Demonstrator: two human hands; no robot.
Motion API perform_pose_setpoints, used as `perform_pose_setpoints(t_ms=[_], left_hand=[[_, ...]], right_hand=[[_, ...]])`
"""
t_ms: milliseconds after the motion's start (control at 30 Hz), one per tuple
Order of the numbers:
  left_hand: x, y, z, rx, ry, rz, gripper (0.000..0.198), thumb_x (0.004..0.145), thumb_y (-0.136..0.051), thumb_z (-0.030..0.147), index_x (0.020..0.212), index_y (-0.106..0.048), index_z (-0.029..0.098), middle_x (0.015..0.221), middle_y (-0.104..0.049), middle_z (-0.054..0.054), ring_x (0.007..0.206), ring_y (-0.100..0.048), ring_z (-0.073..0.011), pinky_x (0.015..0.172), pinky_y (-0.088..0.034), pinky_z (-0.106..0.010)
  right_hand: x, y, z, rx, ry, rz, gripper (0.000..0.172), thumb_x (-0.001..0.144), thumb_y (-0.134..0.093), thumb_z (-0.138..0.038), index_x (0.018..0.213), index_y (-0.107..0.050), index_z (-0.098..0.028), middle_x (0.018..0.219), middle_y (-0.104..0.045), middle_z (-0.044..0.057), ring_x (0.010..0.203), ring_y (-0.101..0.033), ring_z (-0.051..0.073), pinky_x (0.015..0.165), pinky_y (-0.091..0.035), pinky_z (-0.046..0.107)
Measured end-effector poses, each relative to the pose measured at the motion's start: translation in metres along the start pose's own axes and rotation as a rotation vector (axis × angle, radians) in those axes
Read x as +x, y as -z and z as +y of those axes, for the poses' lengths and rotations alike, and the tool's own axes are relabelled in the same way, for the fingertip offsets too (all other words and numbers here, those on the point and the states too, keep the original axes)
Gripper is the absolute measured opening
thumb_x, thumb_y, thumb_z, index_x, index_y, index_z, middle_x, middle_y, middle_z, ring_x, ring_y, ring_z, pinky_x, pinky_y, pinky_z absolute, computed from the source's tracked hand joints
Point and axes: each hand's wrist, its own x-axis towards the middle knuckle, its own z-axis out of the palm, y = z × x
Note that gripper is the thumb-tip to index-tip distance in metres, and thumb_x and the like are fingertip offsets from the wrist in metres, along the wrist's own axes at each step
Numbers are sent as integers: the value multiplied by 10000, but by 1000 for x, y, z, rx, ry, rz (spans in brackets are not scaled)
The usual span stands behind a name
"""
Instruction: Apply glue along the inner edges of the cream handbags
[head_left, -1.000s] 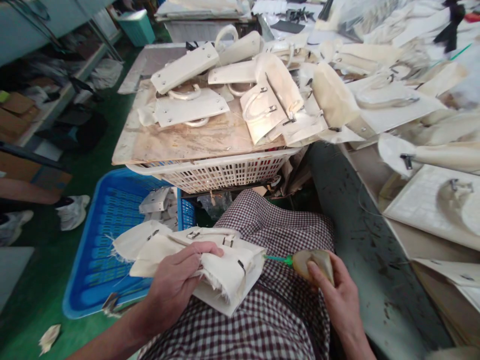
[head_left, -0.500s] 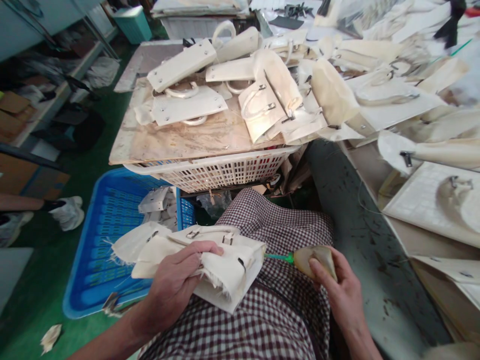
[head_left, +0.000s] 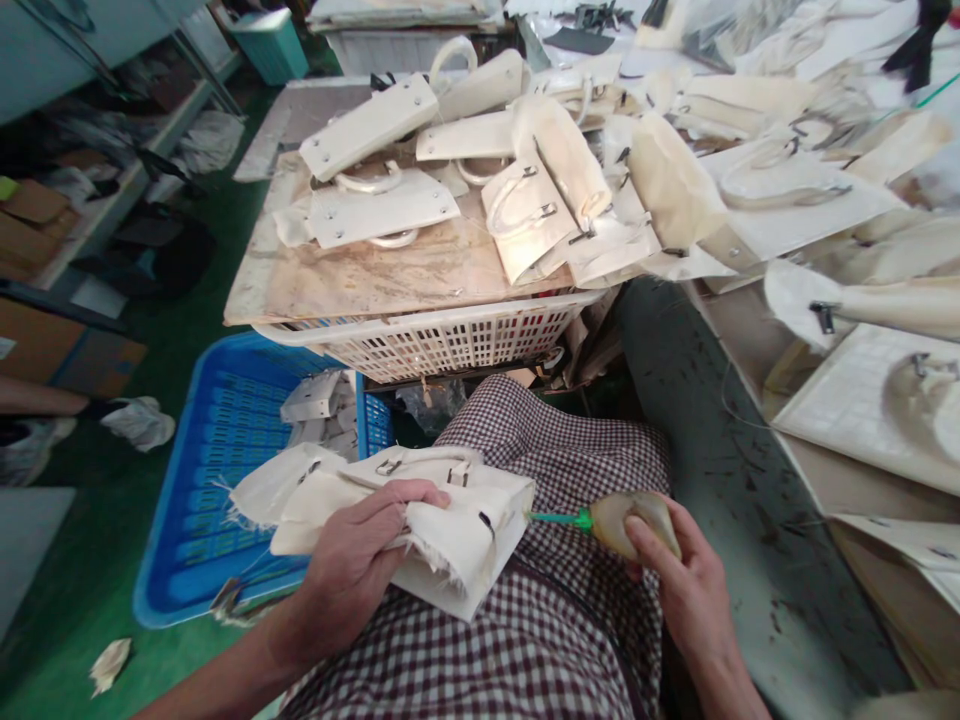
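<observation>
My left hand (head_left: 367, 565) is closed on a cream-coloured handbag (head_left: 465, 535) with frayed cloth edges, a rounded handle and small metal fittings. The bag lies sideways across my checked apron (head_left: 540, 620). In my right hand (head_left: 686, 570) is a translucent yellowish squeeze bottle (head_left: 634, 520), thumb pressed on its side. From its green cap a thin green nozzle (head_left: 555, 518) points left, its tip at the bag's right edge; whether it touches I cannot tell. My left fingertips lie hidden beneath the bag's folds.
On the wooden board (head_left: 300, 285) ahead lie several cream handbags (head_left: 386, 205), with a white basket (head_left: 450, 340) under it. A blue crate (head_left: 195, 480) holding pale pieces stands left. More bags (head_left: 877, 390) fill the right-hand side, beside a dark grey surface (head_left: 720, 480). Another person's shoe (head_left: 139, 423) shows at far left.
The view has shifted slightly. The bottle looks a little more rounded out in my right hand, with its nozzle still at the bag's right edge. My left hand keeps its hold.
</observation>
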Motion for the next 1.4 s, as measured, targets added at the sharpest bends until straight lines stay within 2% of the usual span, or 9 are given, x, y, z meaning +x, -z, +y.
perform_pose_setpoints(t_ms=[267, 467, 600, 767, 900, 1033, 1167, 1300, 1400], left_hand=[[0, 0, 2, 1, -19, 6, 320, 880, -485, -5, 1006, -720, 172, 1061, -762, -29, 995, -719, -105, 956, -525, -137], [5, -1, 6, 18, -37, 18, 323, 855, -482, -31, 966, -723, 151, 1025, -769, -40, 970, -726, -108, 940, -537, -142], [6, -3, 5, 7, -50, 24, 320, 858, -472, -27, 949, -724, 149, 1029, -771, -45, 954, -733, -114, 926, -548, -151], [8, -1, 7, 20, -11, 9, 307, 849, -480, -14, 935, -730, 142, 1023, -777, -55, 956, -740, -130, 919, -559, -168], [9, 0, 8, 7, 54, 1, 280, 862, -497, 23, 932, -739, 146, 1016, -778, -57, 957, -738, -142, 901, -572, -187], [11, -1, 10, -9, 88, -13, 281, 870, -486, 50, 913, -744, 151, 996, -782, -53, 940, -739, -143, 880, -577, -190], [11, -3, 9, -31, 103, -33, 274, 889, -488, 73, 913, -748, 158, 1000, -779, -55, 933, -739, -153, 859, -584, -207], [7, -7, 3, -64, 90, -31, 267, 903, -495, 79, 940, -744, 168, 1032, -769, -57, 967, -724, -162, 884, -573, -225], [4, -9, -1, -79, 91, -30, 273, 914, -486, 85, 957, -740, 175, 1043, -762, -61, 977, -718, -170, 889, -572, -242]], right_hand=[[-17, -5, -1, 9, -54, 2, 591, 709, -816, -575, 1110, -649, -174, 823, -674, 35, 591, -554, 169, 490, -491, 269], [-33, -2, -11, 41, -83, -17, 548, 707, -831, -539, 1091, -667, -184, 863, -682, 44, 629, -566, 177, 466, -476, 250], [-44, 0, -20, 65, -145, -12, 599, 659, -850, -542, 1108, -681, -183, 872, -706, 61, 644, -599, 206, 453, -484, 261], [-58, -5, -30, 135, -204, -29, 622, 615, -871, -532, 1109, -705, -192, 897, -733, 66, 669, -640, 226, 471, -495, 267], [-66, -12, -39, 161, -201, -1, 579, 652, -857, -533, 1104, -700, -207, 949, -735, 55, 722, -636, 208, 506, -497, 241], [-61, -9, -38, 116, -174, -4, 577, 678, -833, -556, 1105, -676, -200, 894, -716, 48, 678, -601, 194, 472, -475, 239], [-42, -1, -25, -24, -113, 31, 655, 647, -829, -609, 1118, -657, -187, 853, -707, 54, 654, -592, 201, 486, -490, 260], [-29, 2, -13, -129, -64, 94, 705, 631, -806, -653, 1130, -658, -178, 924, -718, 82, 734, -623, 238, 558, -516, 298], [-29, 3, -13, -161, -43, 122, 726, 605, -812, -660, 1129, -664, -179, 953, -720, 87, 786, -637, 260, 602, -529, 315]])
